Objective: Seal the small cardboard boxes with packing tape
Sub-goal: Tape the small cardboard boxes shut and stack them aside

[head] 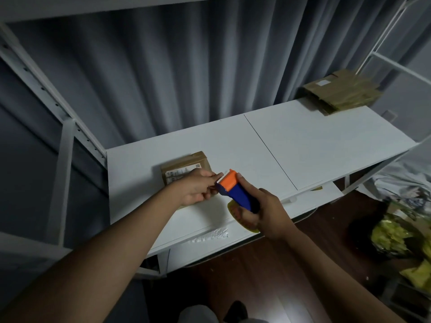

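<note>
A small brown cardboard box (184, 167) with a white label lies on the white table (314, 145), left of the middle. My left hand (198, 187) hovers over its near edge and pinches the tape end at the toothed blade of the dispenser. My right hand (268, 213) grips the blue and orange tape dispenser (235, 190) by its handle, just right of the box. The tape roll (235, 212) shows yellowish under the dispenser, partly hidden by my fingers.
A stack of flat brown cardboard boxes (340, 92) sits at the table's far right corner. A crumpled strip of clear tape (210, 235) lies on the near edge. White shelf posts (67, 127) stand at the left; yellow bags (394, 238) lie on the floor at the right.
</note>
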